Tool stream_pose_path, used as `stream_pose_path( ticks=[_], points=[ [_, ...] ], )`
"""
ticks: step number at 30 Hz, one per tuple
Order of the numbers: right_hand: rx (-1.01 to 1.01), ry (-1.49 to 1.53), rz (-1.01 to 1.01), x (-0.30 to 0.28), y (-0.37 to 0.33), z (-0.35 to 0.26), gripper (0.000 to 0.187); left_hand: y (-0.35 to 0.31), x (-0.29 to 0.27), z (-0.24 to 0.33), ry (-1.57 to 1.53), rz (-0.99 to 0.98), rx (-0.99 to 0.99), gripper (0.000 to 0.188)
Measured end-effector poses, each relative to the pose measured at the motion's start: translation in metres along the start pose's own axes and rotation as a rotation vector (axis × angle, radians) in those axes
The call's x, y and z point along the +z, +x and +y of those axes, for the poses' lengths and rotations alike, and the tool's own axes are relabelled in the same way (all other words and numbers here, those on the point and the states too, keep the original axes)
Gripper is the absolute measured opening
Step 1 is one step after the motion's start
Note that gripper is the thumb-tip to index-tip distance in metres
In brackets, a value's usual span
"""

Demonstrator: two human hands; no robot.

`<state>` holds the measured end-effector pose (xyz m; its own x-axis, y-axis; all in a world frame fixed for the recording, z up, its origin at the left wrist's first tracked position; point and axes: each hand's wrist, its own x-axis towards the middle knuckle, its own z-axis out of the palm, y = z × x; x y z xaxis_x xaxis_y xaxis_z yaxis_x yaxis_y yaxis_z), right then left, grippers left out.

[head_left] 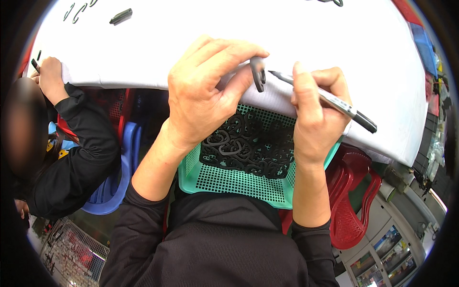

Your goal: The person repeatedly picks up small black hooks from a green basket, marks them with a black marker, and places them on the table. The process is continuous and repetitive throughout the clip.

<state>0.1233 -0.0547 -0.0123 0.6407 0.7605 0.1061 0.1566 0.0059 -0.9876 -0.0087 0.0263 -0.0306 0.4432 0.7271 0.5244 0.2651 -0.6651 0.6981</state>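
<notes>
Between the thumb and fingers of my left hand [203, 91] is a small black carabiner-like ring [258, 76], held upright above the table's near edge. My right hand [318, 112] grips a grey marker pen [337, 101] with a black cap on its back end. Its dark tip points left at the ring, a short gap apart. Below both hands, a green mesh basket [229, 185] holds a heap of similar black rings [248, 146]. My right wrist hides part of the basket's right side.
A white-covered table [306, 28] spreads ahead. On it lie a black marker cap or pen [121, 16] and several black rings [79, 12] at far left. A co-worker's hand [51, 76] rests at the left edge. Blue chair [119, 177] left, red chairs [351, 201] right.
</notes>
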Motion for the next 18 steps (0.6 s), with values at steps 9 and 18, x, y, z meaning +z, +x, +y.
stream_pose_path(
  ticks=[9, 18],
  points=[
    [-0.371, -0.218, -0.045, -0.012, 0.082, 0.002, 0.018, -0.003, -0.026, 0.032, -0.145, -0.579, 0.158, 0.037],
    [-0.848, -0.819, -0.202, -0.003, 0.140, 0.018, 0.013, 0.007, -0.033, 0.031, -0.215, -0.370, 0.007, 0.026]
  ],
)
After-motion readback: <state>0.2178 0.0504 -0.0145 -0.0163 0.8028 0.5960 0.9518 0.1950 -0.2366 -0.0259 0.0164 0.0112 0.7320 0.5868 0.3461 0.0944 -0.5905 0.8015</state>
